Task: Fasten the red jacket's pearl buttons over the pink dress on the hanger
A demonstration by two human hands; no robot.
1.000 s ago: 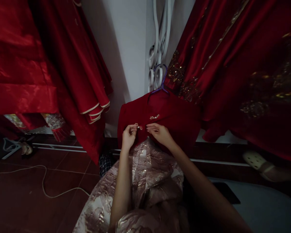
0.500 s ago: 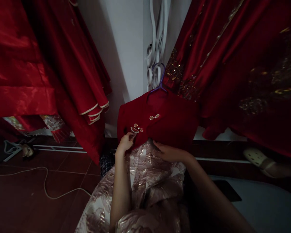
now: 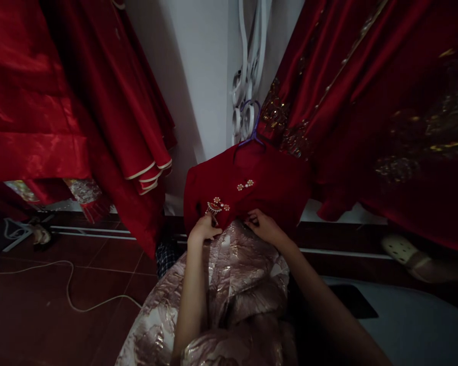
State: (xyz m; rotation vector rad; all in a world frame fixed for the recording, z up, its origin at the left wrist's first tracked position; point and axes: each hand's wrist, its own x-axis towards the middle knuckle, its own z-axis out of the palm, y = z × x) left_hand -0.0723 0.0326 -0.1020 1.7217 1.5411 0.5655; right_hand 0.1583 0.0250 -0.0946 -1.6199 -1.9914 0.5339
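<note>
A left hand (image 3: 204, 229) is at the lower end of a beaded ornament (image 3: 215, 207) on a red garment (image 3: 282, 183) hung from a purple hanger (image 3: 255, 137), and a right hand (image 3: 267, 230) bends its fingers at the garment's lower front; whether either pinches anything, I cannot tell. Good handling here probably means keeping the cloth smooth and touching the beads lightly. Shiny pink fabric (image 3: 252, 279) lies below, with red clothes (image 3: 114, 96) on either side, a pale wall (image 3: 208, 76) behind and dim tiled floor (image 3: 26, 315) at lower left
</note>
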